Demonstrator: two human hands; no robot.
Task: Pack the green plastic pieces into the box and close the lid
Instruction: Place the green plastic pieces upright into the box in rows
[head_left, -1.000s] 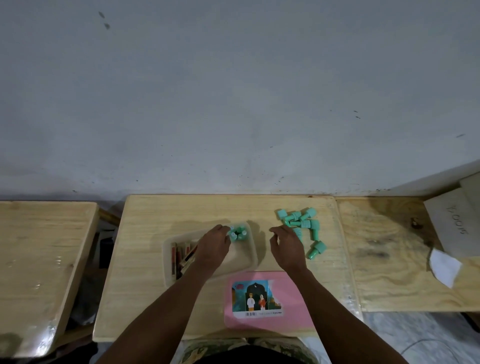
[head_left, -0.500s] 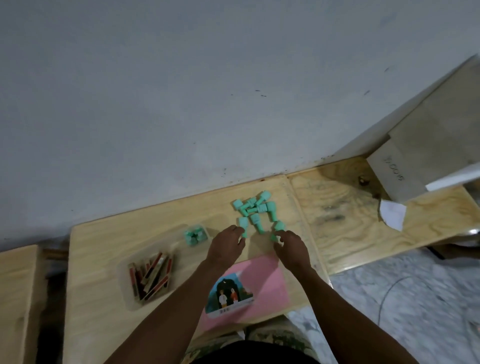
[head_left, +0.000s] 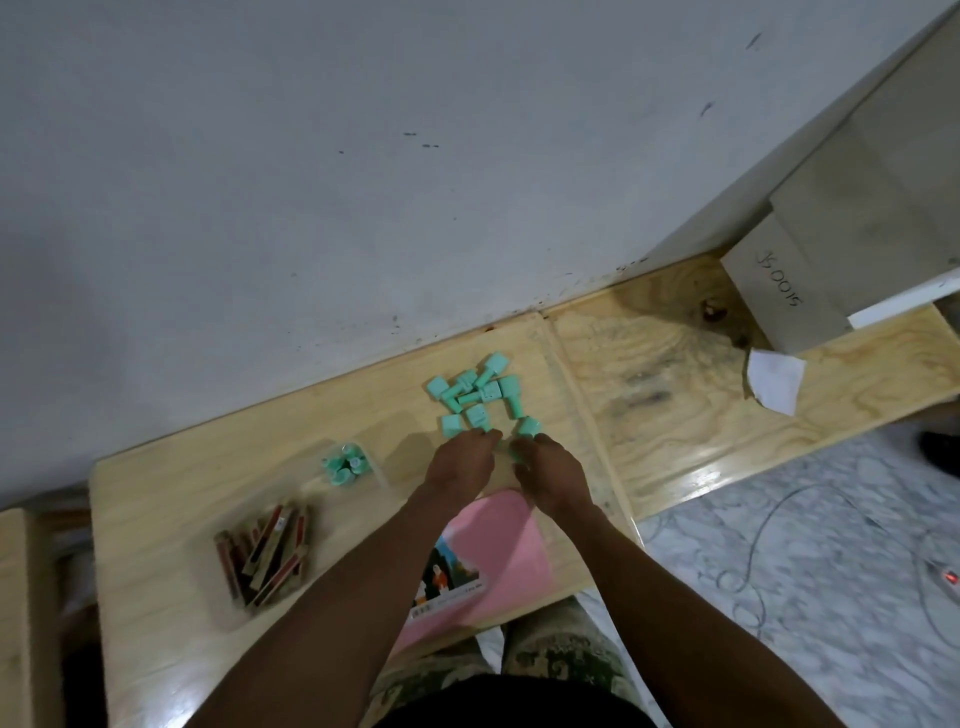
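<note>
Wooden table (head_left: 171, 519) bears green pieces (head_left: 475, 397), clear box (head_left: 317, 486), pink lid (head_left: 501, 540).

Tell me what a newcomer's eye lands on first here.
The mint-green pieces heaped near the wall stand out, with the left hand and right hand at the heap's near edge. To the left, a clear box holds a few packed green pieces and red-brown sticks.

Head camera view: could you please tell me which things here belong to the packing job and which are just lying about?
Job in hand: loose green pieces; packed green pieces; clear box; pink lid; left hand and right hand, both at the pile.

Lying about: dark sticks in the box; grey carton with writing; white paper scrap.
</note>
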